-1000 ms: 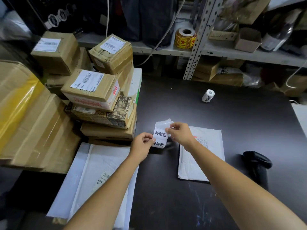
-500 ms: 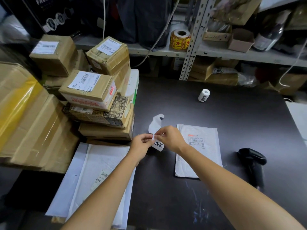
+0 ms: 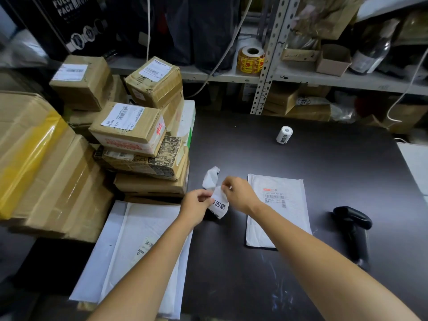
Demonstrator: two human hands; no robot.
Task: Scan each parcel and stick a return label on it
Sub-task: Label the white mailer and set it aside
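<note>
Closer together than a second ago, the left hand (image 3: 196, 206) and right hand (image 3: 240, 195) each pinch the return label (image 3: 219, 206) (thin, floppy, sticky: best held by its edges), just left of the white mailer (image 3: 280, 218) on the surface (image 3: 301, 158).

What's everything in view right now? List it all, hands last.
table: one, dark, middle and right
shelf: one, grey, along the back
return label: one, white with black print, between both hands
white mailer: one, white, flat on the table, right of the hands
mailer stack: at least two, white, near left
scanner: one, black, lying on the table, right
label roll: one, white, back of the table
sticker roll: one, yellow and red, on the shelf
cardboard boxes: at least five, brown, stacked left
large carton: one, brown with yellow tape, far left
left hand: one, pinches the label
right hand: one, pinches the label's top
</note>
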